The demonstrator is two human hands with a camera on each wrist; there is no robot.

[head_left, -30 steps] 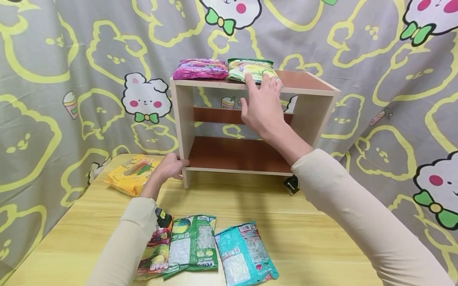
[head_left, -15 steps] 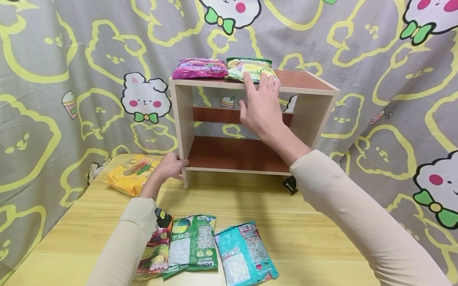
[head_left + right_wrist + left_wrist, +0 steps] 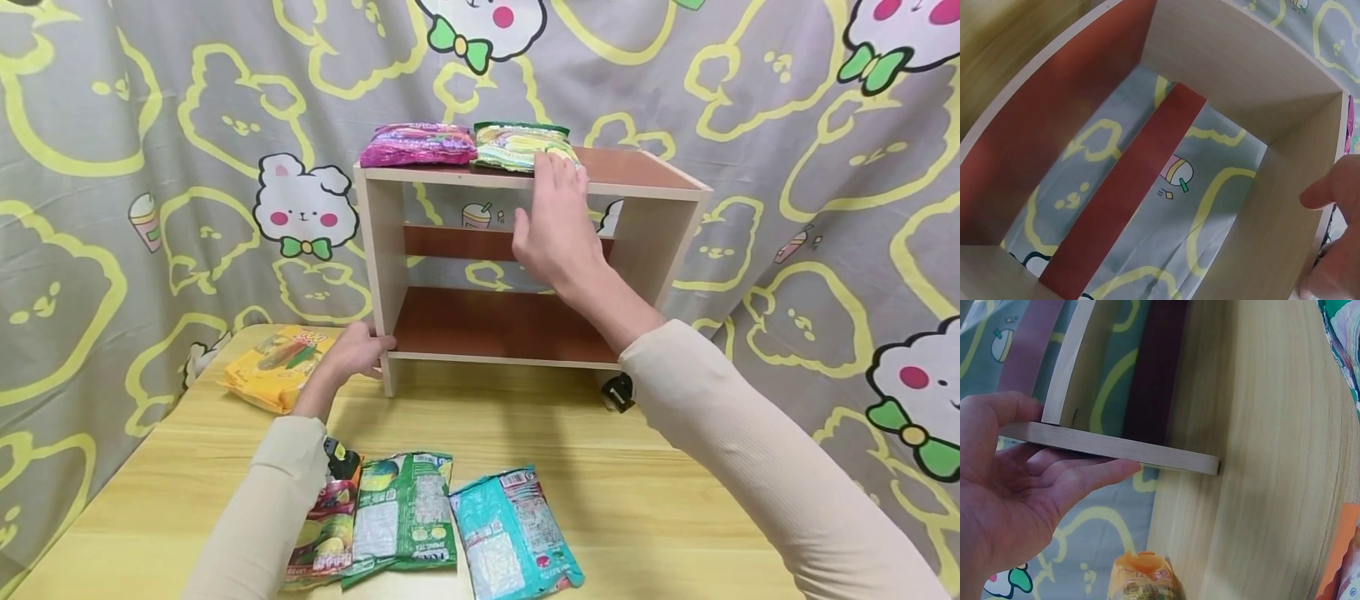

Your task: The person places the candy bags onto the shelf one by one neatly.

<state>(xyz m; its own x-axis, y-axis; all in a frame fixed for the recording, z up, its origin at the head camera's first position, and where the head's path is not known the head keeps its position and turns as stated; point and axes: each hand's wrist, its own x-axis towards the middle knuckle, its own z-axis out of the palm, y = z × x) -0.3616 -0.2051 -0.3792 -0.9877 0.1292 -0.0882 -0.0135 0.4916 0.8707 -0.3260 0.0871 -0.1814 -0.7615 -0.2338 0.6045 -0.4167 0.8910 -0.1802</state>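
Note:
A small wooden shelf unit (image 3: 502,325) with reddish-brown boards stands on the table. My left hand (image 3: 355,348) grips its left side panel low down. In the left wrist view the thumb lies on one side of that panel (image 3: 1110,445) and the fingers on the other. On the top board rest a purple snack bag (image 3: 420,144) and, to its right, a green-and-yellow snack bag (image 3: 517,144). My right hand (image 3: 558,221) reaches up to that second bag, fingers fairly straight at its front right edge. The right wrist view shows only part of this hand (image 3: 1335,244).
A yellow bag (image 3: 277,367) lies left of the shelf unit. In front lie a red fruit-print bag (image 3: 324,533), a green bag (image 3: 405,512) and a teal bag (image 3: 513,533). A patterned curtain (image 3: 817,208) hangs behind and at both sides.
My right hand has shifted slightly right along the green-and-yellow bag's front, and its fingers are closer together. Both top bags and my left hand stay nearly where they were.

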